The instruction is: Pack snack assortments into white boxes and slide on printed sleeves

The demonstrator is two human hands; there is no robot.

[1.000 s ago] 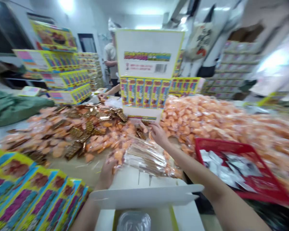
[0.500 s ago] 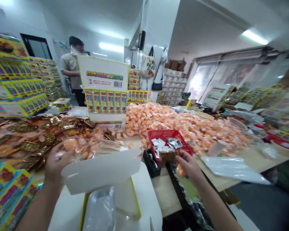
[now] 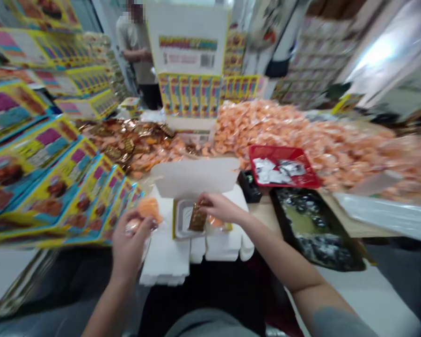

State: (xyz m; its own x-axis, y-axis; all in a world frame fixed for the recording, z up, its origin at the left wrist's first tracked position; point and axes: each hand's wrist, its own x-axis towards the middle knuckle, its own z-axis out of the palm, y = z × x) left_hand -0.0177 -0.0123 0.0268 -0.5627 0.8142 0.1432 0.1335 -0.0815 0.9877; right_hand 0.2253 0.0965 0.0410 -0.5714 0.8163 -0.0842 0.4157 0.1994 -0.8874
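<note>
My left hand (image 3: 130, 236) is closed around an orange piece in clear plastic (image 3: 149, 208), left of an open white carton (image 3: 196, 174) with its flap standing up. In that carton sits a clear plastic tray (image 3: 182, 219). My right hand (image 3: 221, 207) pinches a shiny brown packet (image 3: 197, 220) over the tray's right side. Just below the right hand shows another orange piece (image 3: 215, 222); whether it is held or lies in the carton I cannot tell. Several flat white cartons (image 3: 164, 264) are stacked underneath.
A red basket (image 3: 310, 175) with white sachets and a black tray (image 3: 351, 252) of clear-wrapped items lie right. Behind are a tape dispenser (image 3: 249, 186), orange packets (image 3: 266, 124) and brown packets (image 3: 124, 145). Printed boxes (image 3: 63, 182) line the left. A person (image 3: 138, 51) stands beyond.
Both hands have come in toward the white carton. The right hand brought the brown packet from beside the red basket to over the tray. My view has tilted down.
</note>
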